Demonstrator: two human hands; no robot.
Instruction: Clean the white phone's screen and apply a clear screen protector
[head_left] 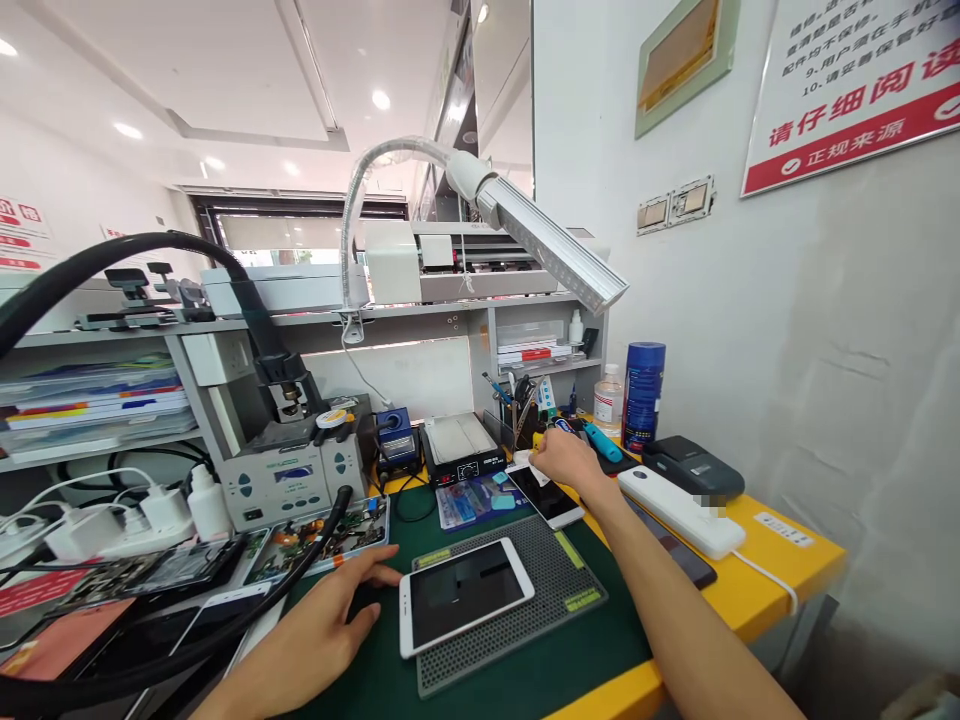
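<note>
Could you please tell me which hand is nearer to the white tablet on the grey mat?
Left. The left hand is beside the left edge of the white tablet; the right hand is farther off, by the smaller white phone.

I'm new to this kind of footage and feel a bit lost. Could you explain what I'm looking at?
There is no robot here: a camera on a person's head looks forward and down at their own two bare hands. It gives the one picture you see.

On the green work surface lies a grey perforated mat, with a white-framed phone partly on it. The left hand is open at that phone's left edge, holding nothing. The right hand reaches past a second phone towards the back; whether its fingers grip anything is unclear. A lamp hangs above, and a blue can stands at the right.
</note>
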